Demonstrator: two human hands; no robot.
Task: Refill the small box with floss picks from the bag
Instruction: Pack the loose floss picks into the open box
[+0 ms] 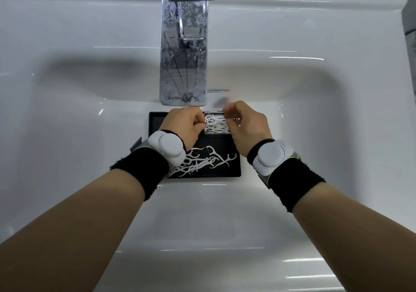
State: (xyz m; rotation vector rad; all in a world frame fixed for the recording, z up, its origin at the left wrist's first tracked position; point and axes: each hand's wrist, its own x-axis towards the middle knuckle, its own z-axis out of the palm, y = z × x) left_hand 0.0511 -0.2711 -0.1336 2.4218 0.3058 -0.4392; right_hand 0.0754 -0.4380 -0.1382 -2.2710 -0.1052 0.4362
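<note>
The left hand point(182, 126) and right hand point(244, 126) pinch at floss picks point(215, 124) heaped in the small box point(217, 132), on the tray point(155, 122) below the faucet point(183, 50). The heap looks overfull, so pressing could spill picks onto the tray's loose picks point(202, 162) or into the sink point(90, 134); no bag shows.

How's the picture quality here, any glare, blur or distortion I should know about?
Head view: wide-angle bending curves the sink rim and stretches the forearms; bright streaks of glare lie across the white porcelain; the chrome faucet carries mottled reflections; the floss picks on the black tray read sharply; a soft smear blurs above the right hand.
</note>
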